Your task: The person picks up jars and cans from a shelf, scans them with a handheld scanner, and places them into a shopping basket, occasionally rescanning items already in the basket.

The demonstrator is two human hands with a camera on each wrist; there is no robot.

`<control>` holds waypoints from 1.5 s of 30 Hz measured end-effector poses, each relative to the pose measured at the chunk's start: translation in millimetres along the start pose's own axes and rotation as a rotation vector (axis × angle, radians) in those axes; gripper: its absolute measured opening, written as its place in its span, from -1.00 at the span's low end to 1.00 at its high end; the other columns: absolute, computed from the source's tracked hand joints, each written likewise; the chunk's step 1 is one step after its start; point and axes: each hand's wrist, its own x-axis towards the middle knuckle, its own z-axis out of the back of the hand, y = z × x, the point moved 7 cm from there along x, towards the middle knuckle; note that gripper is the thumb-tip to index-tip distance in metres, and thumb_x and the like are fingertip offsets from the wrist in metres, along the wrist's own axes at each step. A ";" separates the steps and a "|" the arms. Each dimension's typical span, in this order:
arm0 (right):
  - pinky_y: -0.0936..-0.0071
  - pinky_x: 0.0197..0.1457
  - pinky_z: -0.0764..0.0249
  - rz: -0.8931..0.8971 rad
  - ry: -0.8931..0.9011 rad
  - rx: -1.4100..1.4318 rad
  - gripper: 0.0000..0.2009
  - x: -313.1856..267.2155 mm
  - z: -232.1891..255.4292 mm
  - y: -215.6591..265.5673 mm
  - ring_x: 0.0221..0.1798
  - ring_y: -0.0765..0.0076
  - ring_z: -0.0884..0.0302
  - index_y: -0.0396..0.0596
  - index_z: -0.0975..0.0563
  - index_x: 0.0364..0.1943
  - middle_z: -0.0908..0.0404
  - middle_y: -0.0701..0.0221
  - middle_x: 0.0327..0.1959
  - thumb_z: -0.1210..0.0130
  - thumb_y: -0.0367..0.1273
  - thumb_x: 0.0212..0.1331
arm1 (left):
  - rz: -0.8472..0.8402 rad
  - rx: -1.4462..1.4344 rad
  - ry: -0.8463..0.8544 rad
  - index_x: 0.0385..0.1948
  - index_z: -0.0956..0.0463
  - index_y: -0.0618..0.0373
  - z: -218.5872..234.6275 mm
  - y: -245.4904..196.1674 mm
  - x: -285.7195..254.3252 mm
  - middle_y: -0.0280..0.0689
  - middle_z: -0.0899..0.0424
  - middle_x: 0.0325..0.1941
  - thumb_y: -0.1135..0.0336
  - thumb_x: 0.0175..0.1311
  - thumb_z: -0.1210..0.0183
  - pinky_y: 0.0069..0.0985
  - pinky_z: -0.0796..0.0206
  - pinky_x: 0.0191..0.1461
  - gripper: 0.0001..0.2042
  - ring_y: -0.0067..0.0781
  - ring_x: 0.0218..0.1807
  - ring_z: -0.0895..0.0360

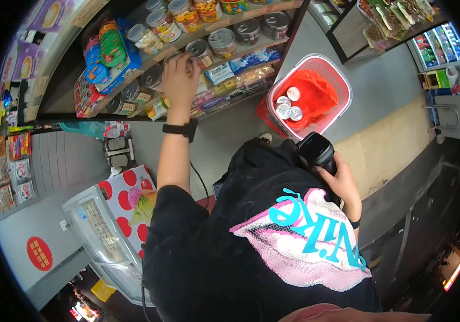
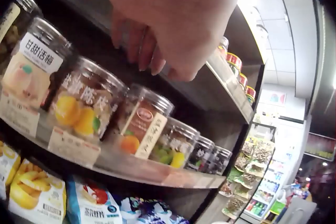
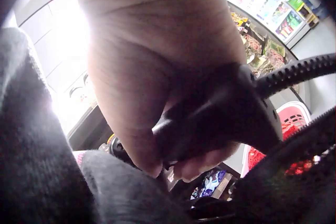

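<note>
My left hand (image 1: 180, 80) is at the snack shelf, just over a row of clear plastic jars. In the left wrist view its fingers (image 2: 149, 50) bend down above the lids, and nothing shows in them. Below them stand a jar of dried fruit with a brown label (image 2: 140, 121) and a jar picturing yellow fruit (image 2: 86, 100). My right hand (image 1: 342, 185) grips a black barcode scanner (image 1: 316, 149) in front of my shirt. Its ribbed cord (image 3: 299, 71) shows in the right wrist view. Beyond the scanner, a pink-and-white basket (image 1: 342, 99) lined with a red bag holds several cans (image 1: 283, 111).
Colourful candy jars (image 1: 184, 15) fill the upper shelf, and bagged snacks (image 1: 251, 80) lie on the lower one. A blue candy display box (image 1: 125, 59) stands at the shelf's left end. Behind on the left is a chest freezer (image 1: 101, 236). A drinks fridge (image 1: 442, 45) stands far right.
</note>
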 end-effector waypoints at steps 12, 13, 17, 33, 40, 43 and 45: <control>0.26 -0.20 -0.43 -0.097 -0.011 0.060 -0.66 0.1 15.4 -33.6 -0.37 0.10 -0.48 -0.24 -0.47 -0.16 -0.52 0.10 -0.44 -0.35 -0.35 0.12 | -0.131 -0.430 0.788 -0.12 -0.65 0.09 -141.9 -138.4 -115.9 -0.16 -0.64 0.04 0.30 0.23 -0.21 -0.18 -0.40 0.25 -0.78 -0.03 0.14 -0.55; 0.26 -0.19 -0.44 -0.109 -0.013 0.068 -0.67 0.1 18.9 -37.1 -0.37 0.11 -0.48 -0.24 -0.47 -0.16 -0.52 0.11 -0.44 -0.35 -0.35 0.13 | -0.205 -0.383 0.901 -0.07 -0.65 0.08 -163.1 -152.8 -132.7 -0.15 -0.63 0.06 0.29 0.22 -0.21 -0.16 -0.38 0.28 -0.74 -0.03 0.16 -0.53; 0.26 -0.18 -0.44 -0.162 -0.031 0.075 -0.67 -1.7 29.4 -49.8 -0.37 0.14 -0.46 -0.25 -0.47 -0.16 -0.52 0.11 -0.44 -0.35 -0.35 0.13 | -0.391 -0.245 1.271 0.05 -0.64 0.02 -238.5 -202.8 -194.9 -0.08 -0.58 0.16 0.23 0.20 -0.24 -0.15 -0.36 0.32 -0.64 0.00 0.23 -0.49; 0.23 -0.19 -0.44 -0.447 -0.113 0.120 -0.66 -20.4 61.9 -94.6 -0.36 0.06 -0.50 -0.24 -0.45 -0.17 -0.54 0.05 -0.43 -0.34 -0.33 0.13 | -0.396 0.219 1.476 0.25 -0.41 -0.20 -363.4 -175.7 -293.6 -0.08 -0.32 0.38 0.25 0.24 -0.25 -0.07 -0.43 0.21 -0.50 0.12 0.25 -0.45; 0.23 -0.19 -0.44 -0.457 -0.063 0.110 -0.66 -10.3 60.6 -92.8 -0.35 0.03 -0.52 -0.24 -0.45 -0.14 -0.54 0.03 -0.42 -0.33 -0.34 0.14 | -0.281 0.109 1.481 0.23 -0.36 -0.07 -326.5 -187.2 -240.1 0.00 -0.42 0.25 0.07 -0.02 -0.47 -0.11 -0.50 0.15 -0.29 0.14 0.14 -0.57; 0.23 -0.18 -0.44 -0.406 -0.075 0.106 -0.66 -3.3 59.2 -86.6 -0.34 0.02 -0.52 -0.24 -0.45 -0.14 -0.54 0.04 -0.43 -0.33 -0.34 0.14 | 0.187 -0.401 1.441 0.29 -0.29 0.09 -321.4 -180.1 -225.2 0.06 -0.51 0.24 0.09 0.12 -0.34 -0.13 -0.43 0.24 -0.31 0.02 0.27 -0.52; 0.24 -0.18 -0.44 -0.391 -0.063 0.111 -0.66 0.3 56.7 -81.0 -0.34 0.04 -0.53 -0.25 -0.45 -0.14 -0.54 0.04 -0.43 -0.33 -0.35 0.14 | 0.266 -0.599 1.502 0.32 -0.28 0.09 -322.2 -176.5 -224.4 0.01 -0.52 0.25 0.07 0.18 -0.29 -0.19 -0.43 0.24 -0.33 -0.05 0.25 -0.53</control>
